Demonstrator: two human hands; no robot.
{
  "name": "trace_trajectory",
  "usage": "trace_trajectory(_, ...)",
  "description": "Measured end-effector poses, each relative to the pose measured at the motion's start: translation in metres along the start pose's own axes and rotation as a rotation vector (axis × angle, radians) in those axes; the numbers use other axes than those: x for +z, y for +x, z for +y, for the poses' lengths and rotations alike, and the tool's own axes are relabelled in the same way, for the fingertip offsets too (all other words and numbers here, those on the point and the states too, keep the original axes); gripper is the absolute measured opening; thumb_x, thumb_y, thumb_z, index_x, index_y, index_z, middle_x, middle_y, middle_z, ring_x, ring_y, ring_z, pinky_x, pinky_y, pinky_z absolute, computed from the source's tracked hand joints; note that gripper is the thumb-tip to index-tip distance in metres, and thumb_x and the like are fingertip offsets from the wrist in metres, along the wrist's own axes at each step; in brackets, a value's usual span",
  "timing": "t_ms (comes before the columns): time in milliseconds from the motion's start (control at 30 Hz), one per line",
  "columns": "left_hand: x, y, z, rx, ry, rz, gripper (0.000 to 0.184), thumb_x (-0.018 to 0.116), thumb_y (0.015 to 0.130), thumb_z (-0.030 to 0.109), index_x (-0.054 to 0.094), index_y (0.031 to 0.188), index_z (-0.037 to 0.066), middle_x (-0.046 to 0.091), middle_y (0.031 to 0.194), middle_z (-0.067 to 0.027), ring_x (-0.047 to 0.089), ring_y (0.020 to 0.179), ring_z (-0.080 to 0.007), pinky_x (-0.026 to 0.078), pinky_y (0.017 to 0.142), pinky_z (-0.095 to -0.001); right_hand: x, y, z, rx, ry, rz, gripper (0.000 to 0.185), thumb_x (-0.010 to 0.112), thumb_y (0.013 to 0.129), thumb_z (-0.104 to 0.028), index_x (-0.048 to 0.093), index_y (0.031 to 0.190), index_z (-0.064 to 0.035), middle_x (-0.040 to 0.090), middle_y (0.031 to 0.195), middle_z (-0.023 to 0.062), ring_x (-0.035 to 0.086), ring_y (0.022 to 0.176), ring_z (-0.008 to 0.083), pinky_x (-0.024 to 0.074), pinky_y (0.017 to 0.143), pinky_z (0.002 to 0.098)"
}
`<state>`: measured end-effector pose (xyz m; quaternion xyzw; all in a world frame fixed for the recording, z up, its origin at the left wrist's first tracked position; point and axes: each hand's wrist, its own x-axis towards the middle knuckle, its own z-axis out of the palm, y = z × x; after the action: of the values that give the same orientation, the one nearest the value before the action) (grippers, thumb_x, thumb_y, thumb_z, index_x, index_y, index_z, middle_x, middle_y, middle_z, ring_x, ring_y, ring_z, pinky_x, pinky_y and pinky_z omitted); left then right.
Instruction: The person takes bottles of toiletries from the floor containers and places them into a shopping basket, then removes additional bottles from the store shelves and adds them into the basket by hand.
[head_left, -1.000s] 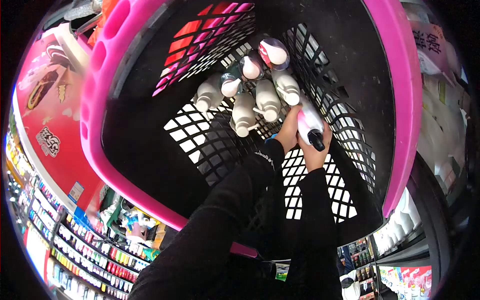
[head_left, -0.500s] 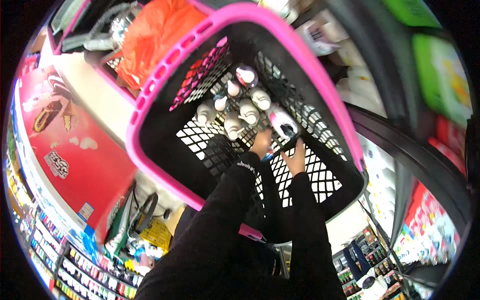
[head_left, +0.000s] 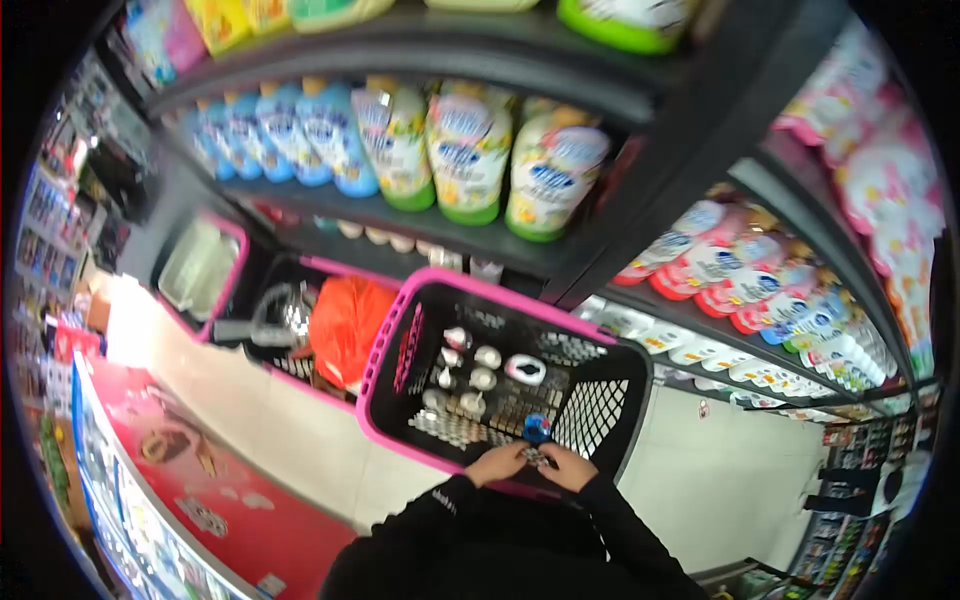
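My left hand (head_left: 498, 464) and my right hand (head_left: 568, 468) meet at the near rim of a black shopping basket (head_left: 482, 287) with a pink edge. Their fingers are drawn in around a small greyish thing between them, too blurred to name. Just beyond the fingertips, inside the basket, is a blue round-topped item (head_left: 537, 428). Several pump bottles (head_left: 483, 379) stand upright deeper in, on the left side. To their right is a white bottle (head_left: 525, 369) with a dark mark on top.
Shelves behind hold blue bottles (head_left: 335, 140) and white-green bottles (head_left: 555, 175). Left of the basket lies a red-orange bag (head_left: 350, 325) in another basket. A red printed counter (head_left: 200, 460) runs along the left. At far right a person (head_left: 865, 490) stands by shelves.
My view has lifted and pulled back, bringing the shelves into sight. Both hands have come out from deep in the basket to its near rim and closer together.
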<state>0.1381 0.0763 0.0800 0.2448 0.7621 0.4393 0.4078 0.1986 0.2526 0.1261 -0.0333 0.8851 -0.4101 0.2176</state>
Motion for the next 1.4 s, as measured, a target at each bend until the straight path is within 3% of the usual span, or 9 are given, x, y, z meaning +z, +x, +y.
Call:
trace_trajectory(133,-0.016,-0.03,0.008,0.021,0.024,-0.053,0.042,0.05,0.077,0.027,0.047,0.111,0.002,0.058,0.089,-0.0155,0.056,0.082,-0.0285,0.044,0.072,-0.0336,-0.009,-0.033,-0.014,-0.034,-0.114,-0.108,0.035,0.055,0.074,-0.028,0.048,0.097,-0.0024,0.053,0.088,0.0187,0.053,0.083,0.0336,0.0426,0.071,0.039)
trace_trajectory(367,0.004,-0.039,0.052,0.014,0.043,0.031,0.039,0.052,0.079,0.021,0.047,0.11,-0.002,0.059,0.086,-0.0084,0.055,0.078,-0.0136,0.044,0.069,-0.0257,-0.026,-0.099,-0.022,-0.059,-0.083,0.064,0.038,0.052,0.079,-0.029,0.047,0.108,-0.004,0.054,0.096,0.0164,0.053,0.087,0.0315,0.0423,0.077,0.0357)
trace_trajectory(500,0.054,-0.03,0.1,0.067,0.119,-0.031,0.04,0.053,0.08,0.021,0.046,0.113,-0.001,0.059,0.088,-0.0089,0.056,0.079,-0.0138,0.044,0.07,-0.0249,-0.028,-0.155,0.006,-0.162,-0.037,0.241,0.039,0.054,0.078,-0.029,0.048,0.107,-0.0034,0.054,0.098,0.0169,0.054,0.086,0.029,0.0435,0.074,0.0353)
trace_trajectory(633,0.133,-0.004,0.104,0.397,0.202,-0.05,0.038,0.05,0.081,0.023,0.048,0.108,-0.004,0.057,0.095,-0.0166,0.056,0.085,-0.0218,0.044,0.073,-0.0282,-0.032,-0.22,0.027,-0.152,-0.043,0.348,0.04,0.055,0.078,-0.029,0.049,0.107,-0.0037,0.055,0.096,0.0159,0.055,0.086,0.0278,0.044,0.075,0.0332)
trace_trajectory(667,0.141,-0.016,0.141,0.18,0.084,-0.21,0.04,0.049,0.082,0.024,0.047,0.11,-0.003,0.056,0.097,-0.0176,0.055,0.088,-0.0231,0.042,0.076,-0.0285,-0.032,-0.235,0.033,-0.123,-0.025,0.334,0.038,0.053,0.077,-0.029,0.049,0.105,-0.0039,0.054,0.097,0.0175,0.053,0.089,0.0312,0.0427,0.076,0.0353)
trace_trajectory(900,0.197,0.0,0.161,0.164,0.253,-0.377,0.046,0.047,0.083,0.03,0.041,0.12,0.004,0.055,0.104,-0.0158,0.053,0.094,-0.0215,0.04,0.081,-0.0287,-0.037,-0.318,0.061,-0.024,0.092,0.422,0.04,0.055,0.077,-0.03,0.05,0.106,-0.0036,0.054,0.099,0.0172,0.056,0.087,0.0277,0.0441,0.075,0.0337)
trace_trajectory(1100,0.19,0.016,0.183,0.112,0.5,-0.53,0.049,0.047,0.082,0.032,0.038,0.121,0.003,0.054,0.106,-0.0139,0.052,0.094,-0.0209,0.04,0.081,-0.0283,-0.043,-0.343,0.07,0.057,0.184,0.603,0.045,0.061,0.074,-0.024,0.046,0.11,0.0002,0.053,0.104,0.0158,0.057,0.087,0.0239,0.0453,0.075,0.0307)
trace_trajectory(1267,0.153,0.074,0.181,0.243,0.87,-0.445,0.05,0.046,0.08,0.034,0.042,0.115,0.0,0.05,0.109,-0.0196,0.049,0.1,-0.0321,0.039,0.083,-0.0368,-0.065,-0.353,0.076,0.033,0.182,0.666,0.048,0.062,0.073,-0.022,0.044,0.111,0.0013,0.052,0.105,0.0151,0.057,0.086,0.0233,0.0455,0.074,0.0303)
trace_trajectory(1400,0.104,0.049,0.311,0.409,0.875,-0.293,0.052,0.046,0.08,0.035,0.041,0.117,-0.002,0.048,0.112,-0.0207,0.046,0.104,-0.0327,0.037,0.087,-0.0347,-0.11,-0.358,0.072,-0.022,0.097,0.549,0.048,0.063,0.073,-0.02,0.043,0.112,0.0002,0.051,0.105,0.0143,0.056,0.086,0.0226,0.0451,0.075,0.0307)
